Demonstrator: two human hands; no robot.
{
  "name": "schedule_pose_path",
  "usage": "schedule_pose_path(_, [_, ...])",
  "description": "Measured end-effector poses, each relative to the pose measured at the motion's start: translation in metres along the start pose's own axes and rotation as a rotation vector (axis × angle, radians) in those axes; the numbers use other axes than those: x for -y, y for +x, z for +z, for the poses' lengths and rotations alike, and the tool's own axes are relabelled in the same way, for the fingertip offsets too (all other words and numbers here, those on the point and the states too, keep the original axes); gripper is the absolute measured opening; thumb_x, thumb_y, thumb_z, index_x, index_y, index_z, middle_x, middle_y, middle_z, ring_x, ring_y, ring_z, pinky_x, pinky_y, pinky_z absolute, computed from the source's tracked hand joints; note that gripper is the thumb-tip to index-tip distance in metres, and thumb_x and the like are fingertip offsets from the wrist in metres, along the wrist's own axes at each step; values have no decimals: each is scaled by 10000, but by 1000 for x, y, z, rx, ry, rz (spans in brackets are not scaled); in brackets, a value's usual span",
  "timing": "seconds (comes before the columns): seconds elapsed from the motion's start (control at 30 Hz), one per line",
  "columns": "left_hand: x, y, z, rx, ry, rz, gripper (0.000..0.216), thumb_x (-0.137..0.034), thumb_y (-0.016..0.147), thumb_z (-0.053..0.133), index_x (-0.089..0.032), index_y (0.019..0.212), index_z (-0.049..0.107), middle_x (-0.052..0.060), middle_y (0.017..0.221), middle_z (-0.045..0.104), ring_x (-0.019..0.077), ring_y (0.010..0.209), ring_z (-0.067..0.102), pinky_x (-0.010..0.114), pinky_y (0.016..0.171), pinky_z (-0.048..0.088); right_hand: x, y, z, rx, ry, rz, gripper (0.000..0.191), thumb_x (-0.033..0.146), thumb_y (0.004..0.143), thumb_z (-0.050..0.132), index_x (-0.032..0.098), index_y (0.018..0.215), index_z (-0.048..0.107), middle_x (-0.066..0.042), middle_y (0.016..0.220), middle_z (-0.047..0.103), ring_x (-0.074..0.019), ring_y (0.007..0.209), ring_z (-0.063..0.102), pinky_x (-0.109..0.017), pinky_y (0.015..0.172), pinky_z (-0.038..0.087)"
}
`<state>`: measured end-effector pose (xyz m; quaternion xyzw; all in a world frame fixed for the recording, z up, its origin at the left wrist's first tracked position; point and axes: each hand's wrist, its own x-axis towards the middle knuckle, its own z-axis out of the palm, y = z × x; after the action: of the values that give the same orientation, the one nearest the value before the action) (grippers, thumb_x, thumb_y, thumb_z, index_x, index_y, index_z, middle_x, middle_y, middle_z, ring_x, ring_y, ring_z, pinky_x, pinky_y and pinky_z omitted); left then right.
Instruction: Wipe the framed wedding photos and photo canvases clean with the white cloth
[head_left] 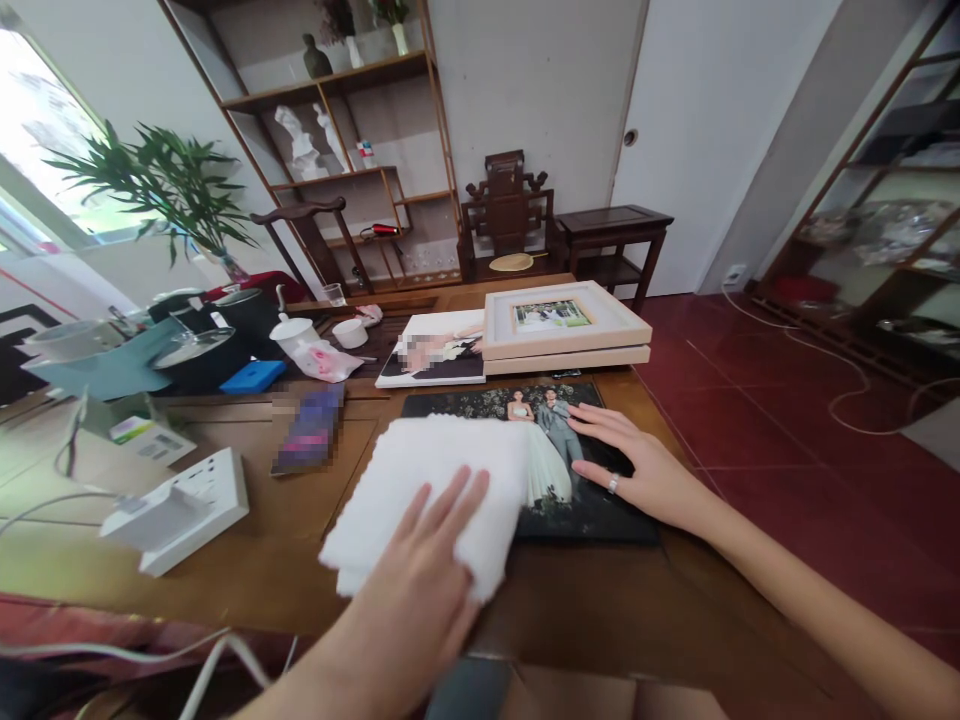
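To do this well, I judge that I should spread light, even pressure through the flat left hand (431, 560), keep the folded white cloth (390, 480) smooth beneath it, and let the right hand (634, 465) steady the wedding photo panel (547, 465) without digging fingertips into the print. Slow, overlapping strokes would suit the dark surface best, with care at the panel's edges, where the cloth could catch. My left hand is unclenched, fingers extended on top of the cloth, pressing rather than gripping. The cloth lies directly under it, covering the panel's left part and reaching past its left edge. The panel lies on the counter (585, 590), between my hands and partly beneath both; my right hand's loosely spread fingers rest at its right side, grasping nothing.
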<state>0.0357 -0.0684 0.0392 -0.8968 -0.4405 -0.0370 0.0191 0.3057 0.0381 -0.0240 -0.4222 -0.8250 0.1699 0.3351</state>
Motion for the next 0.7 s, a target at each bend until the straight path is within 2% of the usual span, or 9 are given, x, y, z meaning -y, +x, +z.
schedule_pose_path(0.07, [-13, -16, 0, -1, -40, 76, 177, -251, 772, 599, -172, 662, 713, 75, 1508, 248, 348, 1368, 227, 513, 1102, 254, 0, 0, 0, -7, 3, -4, 450, 403, 828, 584, 193, 1226, 572, -104, 1349, 513, -271, 1289, 399, -493, 1063, 347])
schedule_pose_path(0.13, [-17, -22, 1, 15, -53, 80, 133, -250, 757, 616, -177, 754, 727, 69, 1508, 251, 347, 1370, 221, 511, 1104, 251, 0, 0, 0, -13, 6, -7, 445, 404, 824, 589, 213, 1226, 575, -93, 1347, 517, -274, 1287, 403, -496, 1058, 354])
schedule_pose_path(0.2, [-12, -17, 0, 27, -52, 29, 183, -197, 801, 554, -164, 882, 715, 71, 1507, 256, 314, 1378, 215, 511, 1110, 244, 0, 0, -1, -13, 9, -7, 442, 405, 823, 590, 220, 1224, 577, -89, 1347, 517, -277, 1287, 403, -501, 1055, 355])
schedule_pose_path(0.3, [9, 4, -2, 29, -55, -63, 271, -168, 882, 426, -130, 854, 692, 96, 1496, 273, 277, 1382, 220, 516, 1108, 246, 0, 0, -1, -6, 15, -1, 443, 405, 824, 588, 219, 1226, 576, -92, 1350, 514, -278, 1289, 400, -508, 1057, 348])
schedule_pose_path(0.4, [38, 32, -2, 67, -44, -140, 375, -243, 926, 369, -105, 754, 672, 139, 1486, 275, 291, 1377, 227, 529, 1096, 256, 0, 0, -2, 0, 15, 1, 445, 407, 826, 586, 216, 1228, 573, -95, 1353, 509, -276, 1293, 394, -512, 1061, 341])
schedule_pose_path(0.53, [63, 58, -1, 44, -43, -153, 451, -319, 941, 339, -105, 723, 671, 142, 1488, 260, 309, 1377, 223, 557, 1089, 235, 0, 0, -1, -11, 26, -7, 437, 411, 824, 588, 239, 1226, 574, -89, 1348, 515, -285, 1285, 404, -532, 1043, 356])
schedule_pose_path(0.6, [58, 60, -1, 44, -32, -161, 447, -308, 937, 348, -109, 708, 676, 134, 1489, 259, 322, 1376, 219, 572, 1083, 234, 0, 0, -1, -16, 30, -10, 432, 406, 824, 589, 240, 1223, 577, -90, 1344, 519, -288, 1283, 407, -534, 1039, 359])
schedule_pose_path(0.7, [30, 48, -1, 74, -13, -176, 380, -246, 914, 387, -104, 745, 696, 134, 1487, 272, 342, 1372, 220, 581, 1074, 256, 0, 0, 0, -10, 24, -10, 436, 406, 825, 588, 226, 1222, 577, -93, 1346, 516, -281, 1288, 400, -524, 1050, 351])
